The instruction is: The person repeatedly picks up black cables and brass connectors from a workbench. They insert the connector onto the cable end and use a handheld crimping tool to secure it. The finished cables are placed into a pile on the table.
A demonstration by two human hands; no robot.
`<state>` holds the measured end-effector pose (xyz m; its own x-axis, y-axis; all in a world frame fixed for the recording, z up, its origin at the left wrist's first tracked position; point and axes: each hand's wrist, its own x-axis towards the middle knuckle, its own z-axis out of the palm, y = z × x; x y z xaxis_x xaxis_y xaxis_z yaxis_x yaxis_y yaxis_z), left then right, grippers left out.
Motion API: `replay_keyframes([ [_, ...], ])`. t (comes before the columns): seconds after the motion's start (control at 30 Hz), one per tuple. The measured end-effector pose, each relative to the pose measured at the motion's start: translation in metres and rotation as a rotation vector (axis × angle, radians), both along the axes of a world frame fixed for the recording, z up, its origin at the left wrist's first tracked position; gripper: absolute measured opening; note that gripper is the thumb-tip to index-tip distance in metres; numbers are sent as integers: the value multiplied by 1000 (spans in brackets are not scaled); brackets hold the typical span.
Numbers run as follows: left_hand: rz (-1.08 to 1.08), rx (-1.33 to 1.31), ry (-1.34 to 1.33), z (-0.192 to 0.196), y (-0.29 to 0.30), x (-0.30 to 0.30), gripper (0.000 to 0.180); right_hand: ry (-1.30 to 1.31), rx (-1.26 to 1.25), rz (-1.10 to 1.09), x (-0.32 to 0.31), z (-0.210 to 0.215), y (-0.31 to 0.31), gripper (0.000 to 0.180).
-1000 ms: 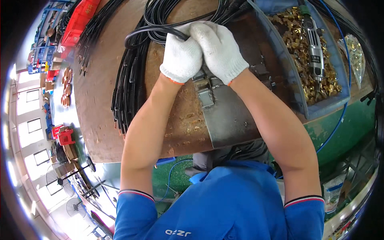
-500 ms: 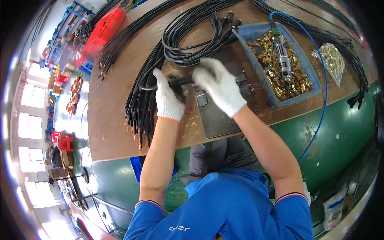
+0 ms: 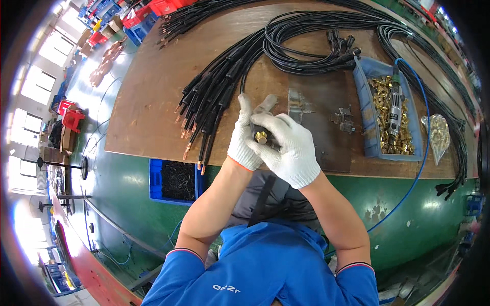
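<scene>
Both my hands wear white knit gloves and meet above the table's front edge. Between them is the end of a black cable with a brass fitting (image 3: 261, 136) showing at its tip. My left hand (image 3: 241, 136) closes around the cable from the left, its fingers partly hidden behind the right. My right hand (image 3: 292, 148) wraps the fitting end from the right, fingers curled over it. Beyond my left hand lies a bundle of black cables (image 3: 217, 94) with bare copper ends. Metal clamp blocks (image 3: 298, 104) sit on a dark plate (image 3: 326, 148) just beyond my right hand.
A blue bin (image 3: 363, 109) of brass fittings stands right, with a power screwdriver (image 3: 395, 109) on a blue hose (image 3: 427, 122) lying in it. Beside it is a clear bag of fittings (image 3: 437, 135). Coiled cables (image 3: 278, 48) lie behind. A blue crate (image 3: 155, 181) sits below the table edge.
My hands have come nearer my body, off the clamp plate, and the cable end with its brass fitting now shows between them. The view has shifted, too.
</scene>
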<state>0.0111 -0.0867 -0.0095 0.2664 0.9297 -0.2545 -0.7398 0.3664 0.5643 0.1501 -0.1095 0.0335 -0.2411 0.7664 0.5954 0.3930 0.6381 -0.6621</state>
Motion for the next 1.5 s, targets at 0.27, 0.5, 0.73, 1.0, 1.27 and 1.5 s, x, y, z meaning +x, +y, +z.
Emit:
replay_keyframes([
  [0.27,167,158,104,-12,-12,1,93,931,-521,-319,71,21,76,51],
  [0.5,104,357,413,-10,-21,2,56,96,-463,-180,53,-29,19,28],
  [0.73,236,834,1502,18,-70,-24,26,64,-435,-151,48,-33,16,26],
  [1.0,595,360,1975,37,-101,-104,15,69,-398,-115,50,-38,16,28],
  [1.27,548,306,2360,27,-93,-130,22,72,-397,-106,51,-38,15,28],
  [1.5,433,189,2258,21,-80,-131,29,61,-389,-95,51,-39,14,28],
])
